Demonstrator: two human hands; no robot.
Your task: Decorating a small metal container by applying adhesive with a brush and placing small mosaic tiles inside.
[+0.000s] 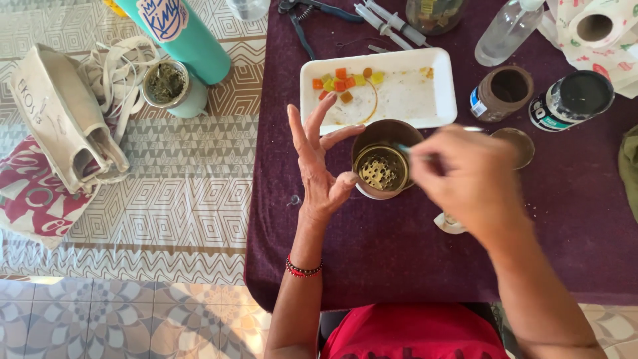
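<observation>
— Where it sits in the middle of the purple cloth point(399, 259), what does that round metal piece look like?

— It is a round metal grinder part point(380, 166), brass-toned inside, with a perforated floor full of small holes and studs. It lies just below the white tray point(438, 100), between the two hands.

— How is the left hand placed?

— The left hand point(319, 163) is spread wide open, fingers up and apart; only the thumb tip and the index finger reach the grinder's rim, steadying it rather than clasping it.

— And the right?

— The right hand point(465, 176) is blurred, fingers curled closed around a thin pale tool point(407, 150) whose tip points into the grinder. What kind of tool it is I cannot tell.

— What is in the containers around it?

— The tray carries a cluster of orange, red and yellow jelly cubes point(342, 81) at its left end, with an orange smear. To the right stand a brown cylindrical jar point(503, 93), open and dark inside, and a black-lidded jar point(573, 100); a round metal lid point(518, 143) lies just beside the right hand. Off the cloth, on the patterned tablecloth, a metal cup point(167, 85) holds green ground herb, next to a teal bottle point(186, 36) and a beige canvas bag point(63, 119).
</observation>
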